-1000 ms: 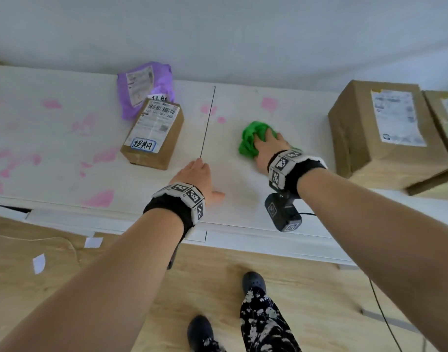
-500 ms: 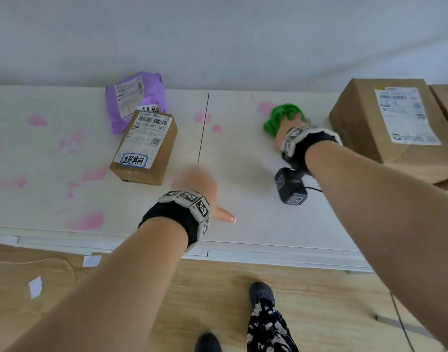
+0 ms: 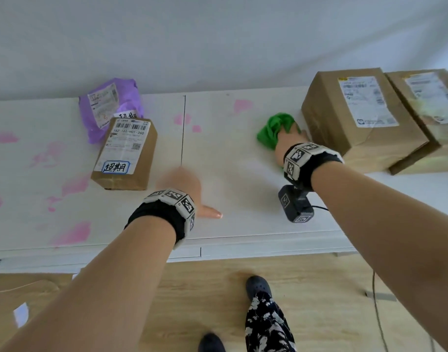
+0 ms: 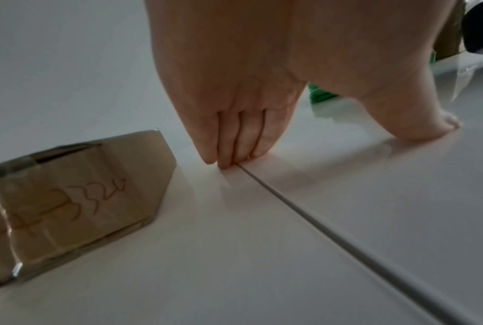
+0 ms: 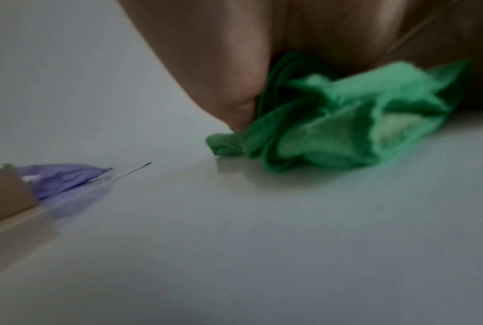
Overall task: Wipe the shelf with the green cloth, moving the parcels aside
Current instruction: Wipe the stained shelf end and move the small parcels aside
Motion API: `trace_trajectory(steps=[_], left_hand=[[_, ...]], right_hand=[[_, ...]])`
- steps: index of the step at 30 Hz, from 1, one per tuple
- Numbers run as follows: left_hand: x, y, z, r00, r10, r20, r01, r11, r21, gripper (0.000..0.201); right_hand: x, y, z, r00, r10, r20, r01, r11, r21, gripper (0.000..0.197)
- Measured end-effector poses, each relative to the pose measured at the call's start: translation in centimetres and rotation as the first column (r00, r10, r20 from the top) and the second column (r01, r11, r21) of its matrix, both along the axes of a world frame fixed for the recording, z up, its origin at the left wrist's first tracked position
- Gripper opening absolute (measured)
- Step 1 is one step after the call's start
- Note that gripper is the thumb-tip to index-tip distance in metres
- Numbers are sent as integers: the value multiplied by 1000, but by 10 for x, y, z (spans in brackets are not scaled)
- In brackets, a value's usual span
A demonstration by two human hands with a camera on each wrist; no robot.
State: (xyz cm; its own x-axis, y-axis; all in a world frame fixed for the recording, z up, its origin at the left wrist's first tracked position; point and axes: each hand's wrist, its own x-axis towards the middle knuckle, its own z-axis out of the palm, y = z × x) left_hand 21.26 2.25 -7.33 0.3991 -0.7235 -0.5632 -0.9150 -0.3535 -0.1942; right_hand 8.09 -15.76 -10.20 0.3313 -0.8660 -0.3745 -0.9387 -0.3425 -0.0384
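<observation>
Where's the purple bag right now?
In the head view the purple bag lies at the back left of the shelf, against the wall, its near edge tucked behind the small box.

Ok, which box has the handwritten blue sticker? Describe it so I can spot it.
On the white shelf, look left of the thin dark seam. The small brown box lies there, partly on a purple bag. Unlike the two big boxes at right, it is slim.
</observation>
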Motion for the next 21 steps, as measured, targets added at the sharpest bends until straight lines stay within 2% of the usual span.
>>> trace_trajectory(steps=[4,7,10,14,16,19,21], left_hand=[[-3,-1,2,1000,6,13,-6,1000,17,109],[-3,-2,6,1000,6,18,-7,999,40,111],[-4,-1,6,1000,0,14,0,999,40,110],[-1,0,0,1000,-11,7,11,1000,-24,105],[0,0,-3,1000,6,3,-6,999,-44,106],[1,2,-6,1000,16,4,-16,997,-71,111],[1,3,-6,1000,20,7,-20,996,-82,115]], right_hand=[[1,57,-9,997,-55,58,52,998,41,68],[-10,98,-5,995,98,36,-101,991,89,70],[-10,72,-4,991,133,32,-136,987,90,66],[14,9,-2,999,-48,-4,48,994,95,65],[20,0,-1,994,-61,88,55,996,70,64],[27,28,-5,989,11,144,-16,999,28,61],[29,63,-14,972,202,124,-206,978,26,60]])
